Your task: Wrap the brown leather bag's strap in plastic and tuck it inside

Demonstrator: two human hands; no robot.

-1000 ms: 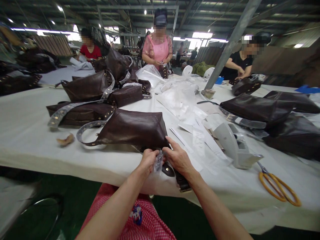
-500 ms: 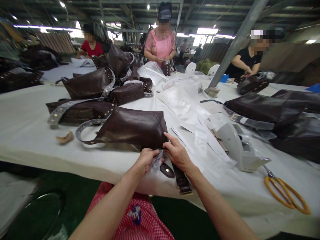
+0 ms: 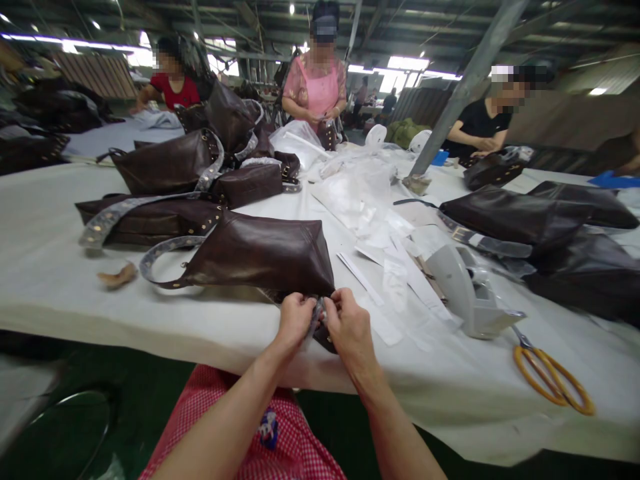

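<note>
A dark brown leather bag (image 3: pixel 260 250) lies on its side on the white-covered table, its studded handle looped out to the left in clear wrap. At the bag's near right corner, my left hand (image 3: pixel 295 321) pinches a piece of clear plastic wrap (image 3: pixel 315 313). Close beside it my right hand (image 3: pixel 349 327) is closed with thumb and fingertips on the same wrap. Below the fingers a dark leather strap end (image 3: pixel 325 339) with a metal stud partly shows; the rest of it is hidden by my right hand.
Orange-handled scissors (image 3: pixel 553 380) and a grey tape dispenser (image 3: pixel 463 293) lie to the right. Plastic bags (image 3: pixel 355 187) and paper strips cover the middle. More leather bags (image 3: pixel 165 163) are piled at left and right (image 3: pixel 520 213). A slanted metal post (image 3: pixel 465 87) and several co-workers stand beyond.
My right hand has come off the bag's side and closed on the plastic wrap beside my left hand. The buckled strap is no longer in sight. The view has shifted slightly.
</note>
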